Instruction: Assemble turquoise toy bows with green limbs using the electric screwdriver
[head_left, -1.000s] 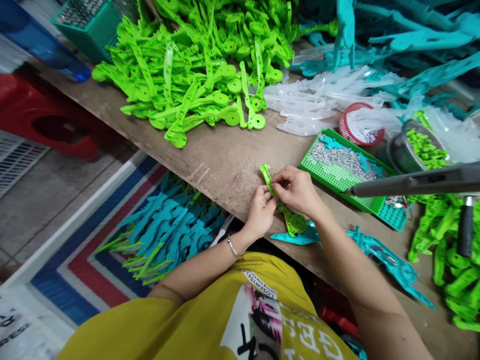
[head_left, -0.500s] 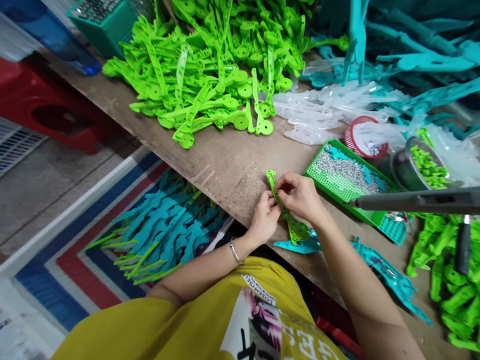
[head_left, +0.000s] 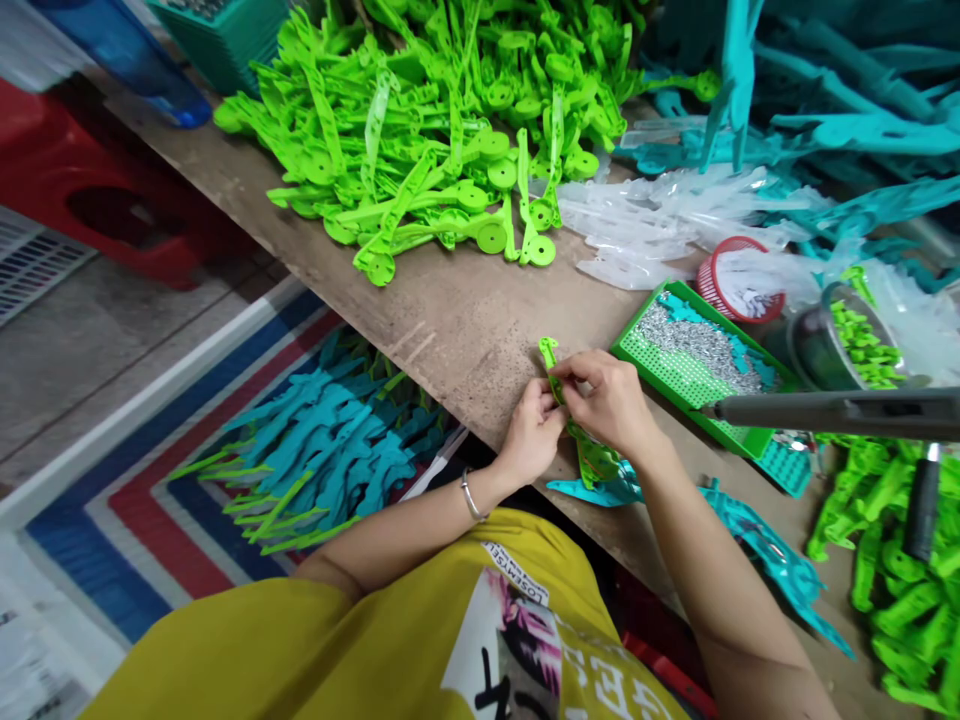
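Observation:
A long lime-green plastic part (head_left: 596, 463) with a wide lower end and a narrow hooked tip stands at the near table edge between my hands. My left hand (head_left: 531, 435) is closed around its side, thumb and fingers pinching it. From the right, my right hand (head_left: 606, 397) presses its fingertips onto the middle of the same part; anything small under them is hidden. Beneath its lower end lies a teal plastic part (head_left: 619, 487). Another teal part (head_left: 772, 560) with small metal pieces on it rests to the right of my right forearm.
A big heap of lime-green parts (head_left: 420, 150) covers the far table. Clear plastic pieces (head_left: 645, 215), a red basket (head_left: 739, 280), a green tray of metal bits (head_left: 697, 345) and a metal bowl (head_left: 862, 335) sit right. A grey tool (head_left: 832, 408) juts in. Teal parts (head_left: 330, 430) fill a striped bag below.
The view has shifted slightly. Both hands stay on the lime-green part, my right fingers moving only a little along it.

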